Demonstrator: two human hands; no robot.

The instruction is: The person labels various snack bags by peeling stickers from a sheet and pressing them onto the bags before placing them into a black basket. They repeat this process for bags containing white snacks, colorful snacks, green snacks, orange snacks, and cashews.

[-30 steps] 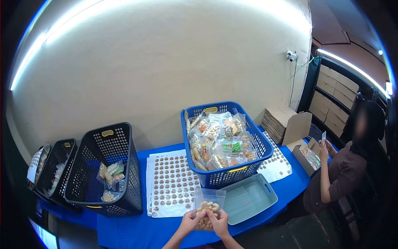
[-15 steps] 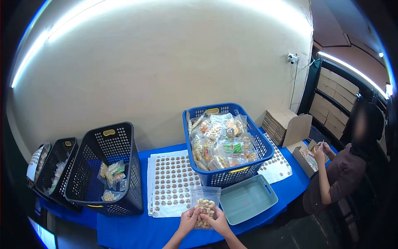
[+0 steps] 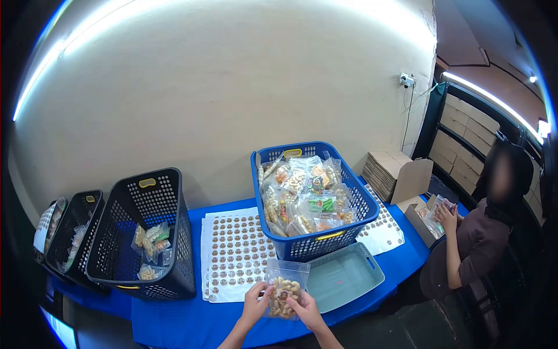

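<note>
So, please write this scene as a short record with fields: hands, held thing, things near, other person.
left hand: grips the clear snack bag at its left side
right hand: grips the same bag at its lower right
near: sticker sheets, blue basket full of snack bags, teal lid, black basket
surface: blue table
other person: seated at right, handling a packet

blue basket (image 3: 314, 244) close ahead, teal tray (image 3: 346, 276) right, bare cloth (image 3: 174, 320) left
</note>
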